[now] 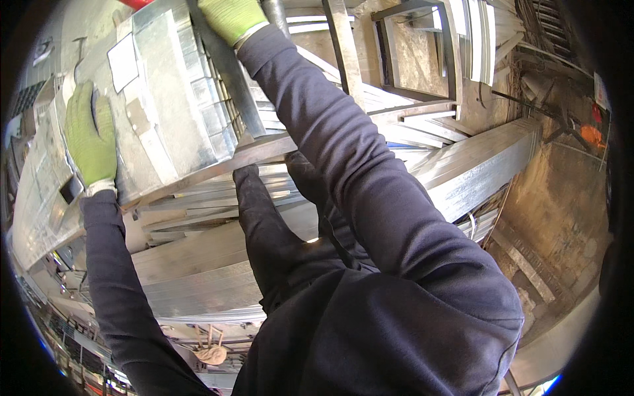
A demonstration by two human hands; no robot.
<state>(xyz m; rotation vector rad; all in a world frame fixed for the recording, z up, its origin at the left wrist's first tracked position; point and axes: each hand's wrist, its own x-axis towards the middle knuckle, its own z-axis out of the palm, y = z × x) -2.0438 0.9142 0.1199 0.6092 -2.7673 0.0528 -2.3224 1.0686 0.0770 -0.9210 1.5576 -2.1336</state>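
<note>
My left hand [91, 135], in a green knit glove, lies stretched out along the left side of a block of bundled grey metal pieces [158, 86]. A white rectangular label [123, 63] sits on the block beside its fingers. My right hand [232, 18], gloved the same way, reaches to the top edge of the picture, near the upper end of a dark metal bar [228, 72] on the block's right side. The picture's edge cuts off its fingers, so its grip is hidden.
A metal frame edge [257, 152] runs along the block's near side, in front of my legs. Long bundled metal profiles [482, 165] lie across the middle to the right. Rectangular frames [422, 53] stand at the far right. An orange item [592, 136] is on the brown floor.
</note>
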